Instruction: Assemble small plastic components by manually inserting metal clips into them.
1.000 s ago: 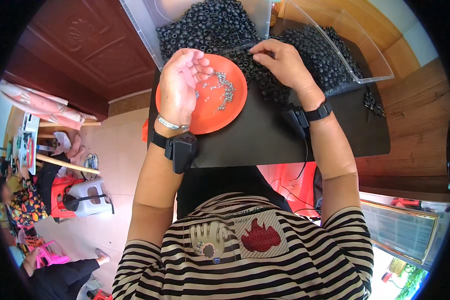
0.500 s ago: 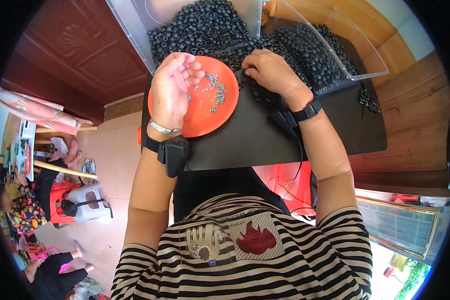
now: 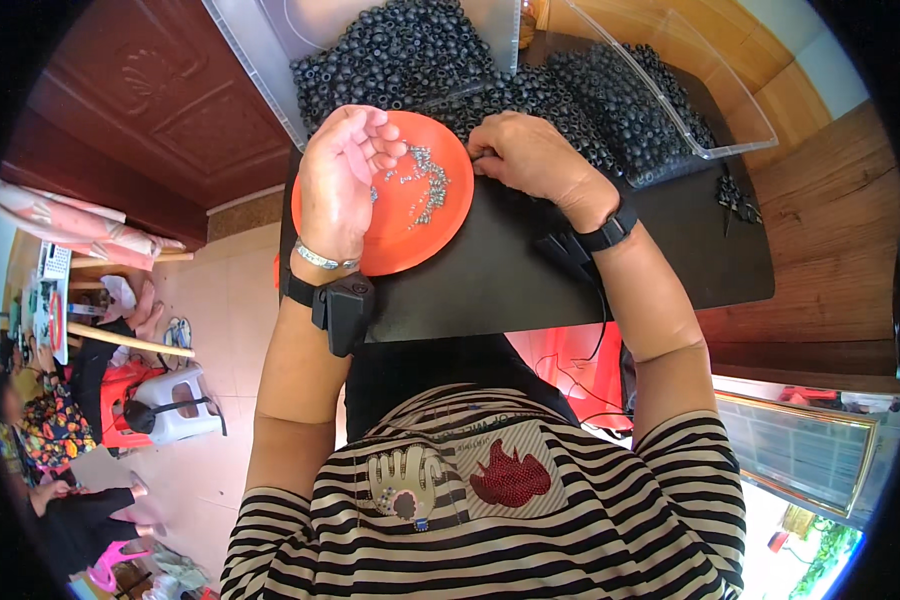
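Over the left side of an orange plate [image 3: 390, 258] is my left hand [image 3: 342, 185], palm turned up and inward, its fingers loosely curled and apart. Nothing shows in that palm. Tiny silvery metal pieces [image 3: 432, 190] lie scattered on the plate. At the plate's right rim, my right hand [image 3: 535, 160] has thumb and forefinger pinched together on a small black piece [image 3: 482, 154], mostly covered by the fingertips. Just beyond it spreads a large heap of small black ring-shaped pieces [image 3: 400, 55], round with holes through them.
A clear plastic bin [image 3: 245, 60] and a second clear container [image 3: 740, 150] stand tipped at the back, black pieces spilling between them. Dark scissors [image 3: 727, 205] lie by the right edge of the dark table [image 3: 450, 305]. Other people [image 3: 55, 420] sit at far left near a grey stool [image 3: 182, 405].
My right hand has moved left from the edge of the black heap to the plate's rim, its fingertips closed on a black piece. My left hand has barely moved.
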`<action>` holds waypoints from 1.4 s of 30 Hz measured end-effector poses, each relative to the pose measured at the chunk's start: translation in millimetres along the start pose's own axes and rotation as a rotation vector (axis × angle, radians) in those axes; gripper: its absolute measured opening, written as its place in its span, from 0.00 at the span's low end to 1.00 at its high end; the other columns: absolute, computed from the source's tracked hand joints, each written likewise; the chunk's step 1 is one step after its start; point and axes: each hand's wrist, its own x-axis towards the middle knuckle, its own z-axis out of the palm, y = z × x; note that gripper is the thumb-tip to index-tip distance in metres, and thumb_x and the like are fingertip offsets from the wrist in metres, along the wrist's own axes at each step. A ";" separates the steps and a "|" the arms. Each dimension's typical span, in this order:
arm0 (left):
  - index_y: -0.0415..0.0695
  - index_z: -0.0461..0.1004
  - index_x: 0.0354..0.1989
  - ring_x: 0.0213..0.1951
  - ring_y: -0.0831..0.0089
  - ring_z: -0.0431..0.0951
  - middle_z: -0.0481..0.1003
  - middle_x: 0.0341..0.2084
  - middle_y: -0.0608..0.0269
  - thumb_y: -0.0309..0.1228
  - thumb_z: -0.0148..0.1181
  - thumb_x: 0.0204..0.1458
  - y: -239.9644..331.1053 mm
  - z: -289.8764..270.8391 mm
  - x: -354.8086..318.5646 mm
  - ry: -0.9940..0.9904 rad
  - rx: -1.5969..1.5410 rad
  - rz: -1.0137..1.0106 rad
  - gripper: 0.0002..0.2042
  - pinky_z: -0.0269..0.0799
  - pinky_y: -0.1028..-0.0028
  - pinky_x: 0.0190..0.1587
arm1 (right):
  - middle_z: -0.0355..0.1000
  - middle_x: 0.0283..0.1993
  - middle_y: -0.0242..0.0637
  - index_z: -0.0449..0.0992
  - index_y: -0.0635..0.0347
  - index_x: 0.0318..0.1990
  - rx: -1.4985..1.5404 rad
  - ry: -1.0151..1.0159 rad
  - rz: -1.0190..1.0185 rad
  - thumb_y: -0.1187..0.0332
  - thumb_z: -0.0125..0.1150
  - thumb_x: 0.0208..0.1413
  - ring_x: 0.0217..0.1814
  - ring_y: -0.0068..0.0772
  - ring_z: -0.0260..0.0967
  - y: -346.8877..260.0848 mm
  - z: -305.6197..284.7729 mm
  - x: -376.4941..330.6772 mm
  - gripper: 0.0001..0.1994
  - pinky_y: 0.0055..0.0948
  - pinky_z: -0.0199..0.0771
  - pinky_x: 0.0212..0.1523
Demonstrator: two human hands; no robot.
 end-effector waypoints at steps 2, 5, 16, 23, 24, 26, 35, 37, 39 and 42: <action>0.42 0.70 0.31 0.28 0.72 0.75 0.74 0.25 0.62 0.34 0.47 0.55 0.3 -0.1 0.4 0.006 -0.003 -0.002 0.09 0.67 0.76 0.34 | 0.72 0.30 0.39 0.75 0.60 0.30 -0.011 0.012 -0.001 0.71 0.62 0.43 0.37 0.44 0.69 2.7 1.4 0.8 0.06 0.37 0.70 0.39; 0.42 0.70 0.31 0.28 0.72 0.75 0.74 0.25 0.62 0.34 0.48 0.55 -0.1 -0.9 0.5 0.003 -0.006 0.002 0.09 0.67 0.76 0.34 | 0.73 0.28 0.40 0.75 0.61 0.31 0.029 0.038 0.079 0.71 0.61 0.45 0.33 0.43 0.70 6.9 0.1 1.6 0.06 0.35 0.70 0.36; 0.41 0.71 0.31 0.28 0.71 0.75 0.74 0.26 0.61 0.33 0.48 0.55 1.0 -0.3 1.0 0.015 -0.033 0.000 0.09 0.67 0.75 0.34 | 0.74 0.36 0.42 0.75 0.58 0.35 0.029 0.239 0.224 0.70 0.58 0.48 0.43 0.46 0.70 19.0 -5.9 1.6 0.07 0.39 0.70 0.45; 0.41 0.70 0.32 0.29 0.70 0.75 0.74 0.27 0.62 0.34 0.47 0.55 -1.7 -2.8 4.4 0.012 -0.009 0.019 0.09 0.67 0.74 0.34 | 0.73 0.39 0.41 0.77 0.57 0.37 0.047 0.233 0.192 0.69 0.59 0.47 0.46 0.45 0.69 16.5 -11.6 7.0 0.09 0.39 0.70 0.47; 0.41 0.70 0.33 0.30 0.69 0.75 0.74 0.27 0.61 0.35 0.48 0.56 -1.8 -3.1 3.0 -0.007 0.000 0.015 0.10 0.68 0.73 0.35 | 0.73 0.39 0.41 0.77 0.57 0.37 0.046 0.232 0.192 0.69 0.59 0.47 0.46 0.45 0.69 13.0 -12.4 9.1 0.09 0.39 0.70 0.47; 0.41 0.70 0.32 0.29 0.71 0.75 0.74 0.27 0.62 0.34 0.47 0.55 -1.9 -2.5 1.8 0.014 -0.010 0.015 0.10 0.67 0.74 0.34 | 0.73 0.40 0.41 0.78 0.57 0.38 -0.013 0.101 0.154 0.69 0.60 0.46 0.47 0.44 0.69 4.7 -14.2 16.5 0.10 0.38 0.69 0.48; 0.41 0.70 0.33 0.29 0.71 0.74 0.73 0.27 0.61 0.34 0.48 0.56 -2.9 -1.5 0.4 0.022 -0.005 -0.001 0.09 0.67 0.75 0.34 | 0.71 0.33 0.40 0.74 0.58 0.33 -0.246 0.104 0.032 0.69 0.62 0.46 0.41 0.45 0.69 18.8 2.9 28.4 0.07 0.39 0.70 0.41; 0.41 0.70 0.32 0.29 0.71 0.74 0.73 0.27 0.61 0.34 0.48 0.55 -1.8 2.9 -0.9 0.030 -0.002 -0.015 0.09 0.67 0.75 0.34 | 0.71 0.33 0.40 0.74 0.58 0.33 -0.230 0.114 0.055 0.69 0.62 0.46 0.40 0.45 0.69 20.1 -0.6 26.2 0.07 0.39 0.70 0.41; 0.41 0.70 0.32 0.29 0.71 0.74 0.73 0.27 0.61 0.34 0.48 0.55 -2.4 1.1 -0.2 0.017 -0.014 -0.004 0.09 0.67 0.75 0.34 | 0.71 0.35 0.42 0.74 0.58 0.34 -0.156 0.147 0.125 0.69 0.61 0.46 0.41 0.46 0.69 26.1 -2.7 23.6 0.07 0.38 0.70 0.41; 0.41 0.70 0.33 0.29 0.71 0.74 0.73 0.27 0.61 0.34 0.48 0.55 -1.0 1.1 0.6 -0.002 -0.029 0.006 0.09 0.67 0.75 0.34 | 0.73 0.35 0.38 0.75 0.59 0.38 -0.077 0.180 0.144 0.72 0.61 0.48 0.40 0.37 0.71 30.6 -8.3 22.3 0.09 0.31 0.71 0.40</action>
